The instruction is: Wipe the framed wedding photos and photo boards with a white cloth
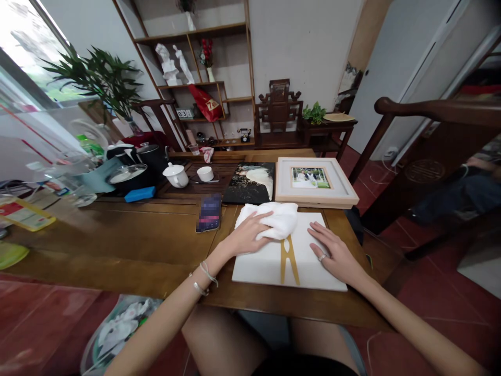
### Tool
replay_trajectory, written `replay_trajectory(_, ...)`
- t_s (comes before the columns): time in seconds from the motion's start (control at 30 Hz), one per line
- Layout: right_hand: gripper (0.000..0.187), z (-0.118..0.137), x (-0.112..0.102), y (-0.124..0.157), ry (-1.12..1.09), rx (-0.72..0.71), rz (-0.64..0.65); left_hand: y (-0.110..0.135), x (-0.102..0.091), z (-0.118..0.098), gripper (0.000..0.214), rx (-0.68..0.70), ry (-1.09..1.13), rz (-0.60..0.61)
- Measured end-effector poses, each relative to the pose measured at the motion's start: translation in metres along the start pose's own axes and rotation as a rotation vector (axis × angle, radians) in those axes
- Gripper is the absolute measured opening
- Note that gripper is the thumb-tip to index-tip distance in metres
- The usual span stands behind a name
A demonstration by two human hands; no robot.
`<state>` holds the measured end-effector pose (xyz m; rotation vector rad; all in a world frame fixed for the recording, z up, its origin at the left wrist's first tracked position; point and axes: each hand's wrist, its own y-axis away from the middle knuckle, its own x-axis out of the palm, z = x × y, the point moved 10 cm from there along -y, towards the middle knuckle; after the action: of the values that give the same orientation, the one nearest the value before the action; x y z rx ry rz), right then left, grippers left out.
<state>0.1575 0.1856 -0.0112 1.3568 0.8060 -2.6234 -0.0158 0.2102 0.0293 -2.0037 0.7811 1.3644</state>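
A white flat board (266, 263) with a gold A-shaped stand on it lies face down near the wooden table's front edge (156, 282). My left hand (248, 235) rests on a crumpled white cloth (276, 219) at the board's far end, fingers curled over the cloth. My right hand (332, 248), wearing a ring, lies flat on the board's right side with fingers stretched out and holds nothing.
Behind the board lie a white picture frame (315, 181) and a dark photo print (250, 183). A phone (209, 213) lies to the left. Teapot (176, 175), cup (205, 173), pots and clutter fill the table's left. A wooden chair arm (430, 109) stands right; a bin (117, 329) sits below.
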Motion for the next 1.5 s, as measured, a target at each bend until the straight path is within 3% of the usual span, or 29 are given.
replay_trajectory(0.13,0.039,0.000,0.000,0.000,0.006,0.001,0.005,0.010,0.004,-0.006,0.029,-0.004,0.008,0.055)
replay_trajectory(0.33,0.040,0.003,0.000,0.000,0.006,-0.028,0.003,0.072,0.013,-0.067,0.044,0.092,0.073,0.192)
replay_trajectory(0.43,0.039,0.004,-0.001,0.000,0.013,-0.038,-0.001,0.089,0.015,-0.082,0.042,0.124,0.097,0.241)
replay_trajectory(0.53,0.039,0.004,0.000,0.000,0.022,-0.044,-0.002,0.082,0.011,-0.068,0.036,0.108,0.093,0.203)
replay_trajectory(0.73,0.038,0.003,0.000,0.000,0.031,-0.027,0.011,0.030,0.007,-0.003,0.026,-0.046,-0.020,0.065)
replay_trajectory(0.8,0.039,0.003,-0.001,-0.001,0.028,-0.020,0.013,0.019,0.007,0.008,0.027,-0.083,-0.051,0.036)
replay_trajectory(0.93,0.038,0.002,0.000,-0.001,0.022,-0.024,0.017,0.025,0.011,0.002,0.028,-0.117,-0.051,0.067)
replay_trajectory(1.13,0.039,0.002,0.001,0.000,0.013,-0.036,0.010,0.074,0.004,-0.049,0.028,-0.063,0.087,0.164)
replay_trajectory(1.23,0.039,0.001,0.002,0.001,0.016,-0.031,0.014,0.082,-0.001,-0.051,0.028,-0.064,0.158,0.185)
replay_trajectory(1.33,0.038,0.000,0.002,0.000,0.015,-0.027,0.012,0.067,0.002,-0.032,0.028,-0.092,0.150,0.143)
replay_trajectory(1.5,0.038,0.000,0.003,0.000,0.012,-0.011,0.035,0.017,0.015,-0.002,0.032,-0.134,0.005,0.010)
